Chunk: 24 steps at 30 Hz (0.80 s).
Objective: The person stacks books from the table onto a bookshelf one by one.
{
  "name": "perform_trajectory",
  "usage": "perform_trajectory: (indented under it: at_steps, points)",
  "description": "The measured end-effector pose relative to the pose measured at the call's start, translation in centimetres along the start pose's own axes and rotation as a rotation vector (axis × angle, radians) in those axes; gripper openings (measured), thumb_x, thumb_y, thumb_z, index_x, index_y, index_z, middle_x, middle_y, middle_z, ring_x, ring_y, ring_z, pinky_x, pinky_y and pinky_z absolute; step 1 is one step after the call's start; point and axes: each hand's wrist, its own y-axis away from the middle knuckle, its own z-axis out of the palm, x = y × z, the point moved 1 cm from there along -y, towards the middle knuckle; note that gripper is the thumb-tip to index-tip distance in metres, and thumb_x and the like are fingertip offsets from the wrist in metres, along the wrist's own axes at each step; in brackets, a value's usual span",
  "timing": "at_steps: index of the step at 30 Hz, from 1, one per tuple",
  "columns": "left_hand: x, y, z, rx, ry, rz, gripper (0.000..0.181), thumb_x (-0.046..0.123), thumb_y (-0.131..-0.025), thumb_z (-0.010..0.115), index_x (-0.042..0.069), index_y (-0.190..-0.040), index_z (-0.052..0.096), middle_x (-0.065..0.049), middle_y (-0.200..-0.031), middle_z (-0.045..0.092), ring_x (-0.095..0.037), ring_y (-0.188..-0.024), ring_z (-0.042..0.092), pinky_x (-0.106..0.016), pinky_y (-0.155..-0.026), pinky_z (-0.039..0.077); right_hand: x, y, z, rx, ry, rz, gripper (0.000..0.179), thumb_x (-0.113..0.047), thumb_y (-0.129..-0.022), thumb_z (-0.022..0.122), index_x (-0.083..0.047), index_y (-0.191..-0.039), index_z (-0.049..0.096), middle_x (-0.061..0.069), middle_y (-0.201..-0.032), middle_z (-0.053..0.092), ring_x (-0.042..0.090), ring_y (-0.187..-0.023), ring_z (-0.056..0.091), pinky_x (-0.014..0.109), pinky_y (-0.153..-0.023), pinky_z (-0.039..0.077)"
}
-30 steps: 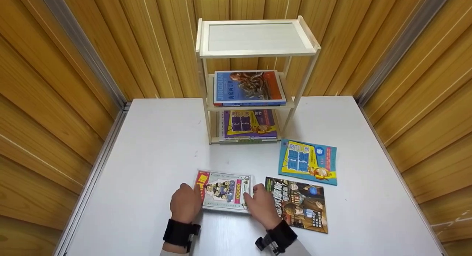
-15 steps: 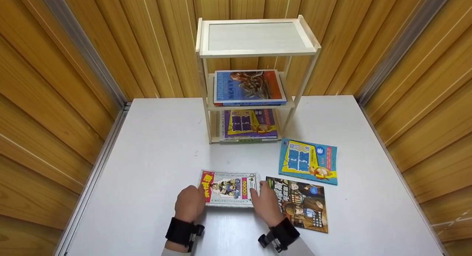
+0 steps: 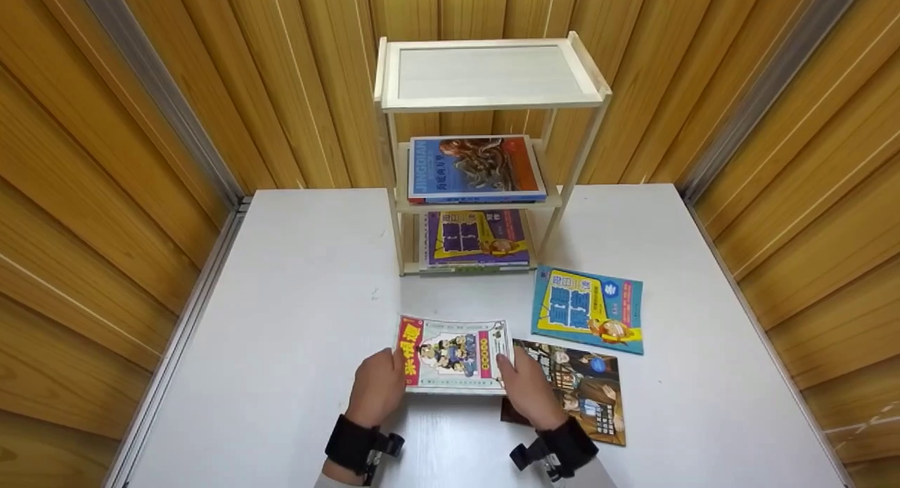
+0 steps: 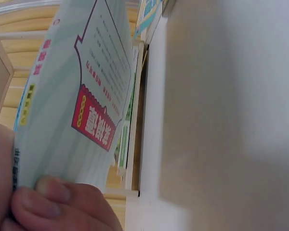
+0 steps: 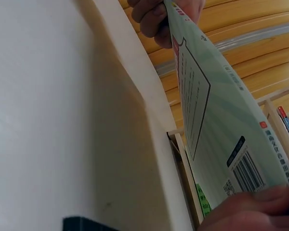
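Left hand [image 3: 377,388] and right hand [image 3: 532,389] grip a pale book [image 3: 450,354] by opposite ends, above the bench [image 3: 281,319] in front of the shelf [image 3: 485,73], perhaps partly over the dark magazine [image 3: 590,396].

Your mint book [image 3: 453,354] bears a red strip and cartoon figures. You see yellow panels on the teal book [image 3: 587,309] and the purple book [image 3: 474,238], brown-toned figures on the dark book [image 3: 587,393]. Your table [image 3: 281,333] is white, your wristbands [image 3: 348,446] are black, the walls [image 3: 105,157] yellow-brown wood grain.
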Motion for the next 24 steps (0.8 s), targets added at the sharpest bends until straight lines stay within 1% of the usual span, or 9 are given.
perform_trajectory:
  at_steps: [2, 4, 6, 8, 12, 15, 18, 21, 24]
  points:
    - [0.4, 0.0, 0.4, 0.001, 0.011, 0.014, 0.043, 0.024, -0.113, 0.045, 0.009, -0.074, 0.056, -0.002, -0.064, 0.048, -0.017, -0.058, 0.045, -0.032, -0.057, 0.038, 0.1, 0.1, -0.6, 0.012, 0.007, -0.008, 0.034, -0.022, -0.114, 0.049, 0.002, -0.136, 0.06, 0.007, -0.098, 0.07, 0.014, -0.082, 0.062, 0.033, -0.075, 0.051]
    - [0.9, 0.0, 0.9, 0.007, 0.02, 0.019, 0.043, 0.024, -0.113, 0.045, 0.01, -0.074, 0.056, -0.001, -0.064, 0.047, -0.016, -0.058, 0.044, -0.032, -0.057, 0.038, 0.3, 0.3, -1.3, 0.006, 0.019, 0.001, 0.034, -0.022, -0.114, 0.048, 0.002, -0.137, 0.059, 0.006, -0.09, 0.064, 0.014, -0.072, 0.057, 0.031, -0.068, 0.048]
    - [1.5, 0.2, 1.4, 0.019, 0.029, 0.033, 0.041, 0.023, -0.113, 0.046, 0.01, -0.074, 0.055, 0.0, -0.063, 0.045, -0.016, -0.057, 0.043, -0.032, -0.057, 0.038, 0.5, 0.3, -2.1, -0.004, 0.021, 0.004, 0.036, -0.024, -0.114, 0.048, 0.001, -0.138, 0.057, 0.005, -0.087, 0.06, 0.013, -0.07, 0.052, 0.03, -0.064, 0.045]
    - [2.1, 0.4, 2.1, 0.016, 0.03, 0.062, 0.04, 0.022, -0.113, 0.047, 0.011, -0.075, 0.055, 0.001, -0.063, 0.044, -0.015, -0.057, 0.041, -0.031, -0.056, 0.037, 0.8, 0.4, -3.1, -0.011, 0.027, 0.017, 0.036, -0.026, -0.115, 0.047, 0.0, -0.138, 0.057, 0.005, -0.086, 0.056, 0.014, -0.068, 0.049, 0.029, -0.062, 0.043]
    - [3.3, 0.8, 3.6, -0.04, 0.028, 0.136, 0.038, 0.024, -0.114, 0.046, 0.011, -0.079, 0.056, 0.004, -0.064, 0.043, -0.012, -0.057, 0.04, -0.03, -0.054, 0.035, 1.5, 0.7, -5.2, 0.027, 0.029, 0.051, 0.04, -0.026, -0.115, 0.047, -0.003, -0.146, 0.054, 0.007, -0.104, 0.069, 0.014, -0.087, 0.065, 0.029, -0.075, 0.053]
    - [3.7, 1.2, 4.3, -0.063, 0.005, 0.145, 0.038, 0.024, -0.114, 0.047, 0.01, -0.08, 0.057, 0.004, -0.064, 0.044, -0.012, -0.058, 0.04, -0.029, -0.055, 0.034, 2.0, 1.0, -5.8, 0.025, -0.011, 0.071, 0.046, -0.026, -0.116, 0.046, -0.004, -0.156, 0.047, 0.009, -0.121, 0.074, 0.016, -0.104, 0.073, 0.032, -0.085, 0.059]
    - [3.8, 1.4, 4.6, -0.053, -0.024, 0.141, 0.036, 0.023, -0.113, 0.047, 0.01, -0.08, 0.056, 0.003, -0.064, 0.044, -0.013, -0.058, 0.04, -0.031, -0.055, 0.035, 2.3, 1.4, -5.8, 0.011, -0.028, 0.072, 0.05, -0.026, -0.116, 0.044, -0.005, -0.161, 0.041, 0.011, -0.13, 0.073, 0.02, -0.111, 0.073, 0.036, -0.091, 0.061]
    - [3.7, 1.5, 4.6, -0.038, -0.06, 0.165, 0.035, 0.023, -0.113, 0.048, 0.01, -0.081, 0.056, 0.003, -0.064, 0.045, -0.014, -0.058, 0.041, -0.032, -0.056, 0.036, 2.7, 1.6, -5.6, 0.022, -0.011, 0.064, 0.052, -0.025, -0.116, 0.045, -0.007, -0.163, 0.038, 0.012, -0.135, 0.071, 0.021, -0.115, 0.073, 0.038, -0.094, 0.06]
    - [3.6, 1.6, 4.6, -0.026, -0.099, 0.193, 0.035, 0.023, -0.113, 0.049, 0.01, -0.081, 0.056, 0.003, -0.064, 0.045, -0.014, -0.059, 0.042, -0.033, -0.056, 0.038, 2.9, 1.8, -5.5, 0.03, 0.018, 0.066, 0.053, -0.026, -0.116, 0.046, -0.008, -0.164, 0.036, 0.012, -0.139, 0.069, 0.021, -0.117, 0.071, 0.037, -0.094, 0.058]
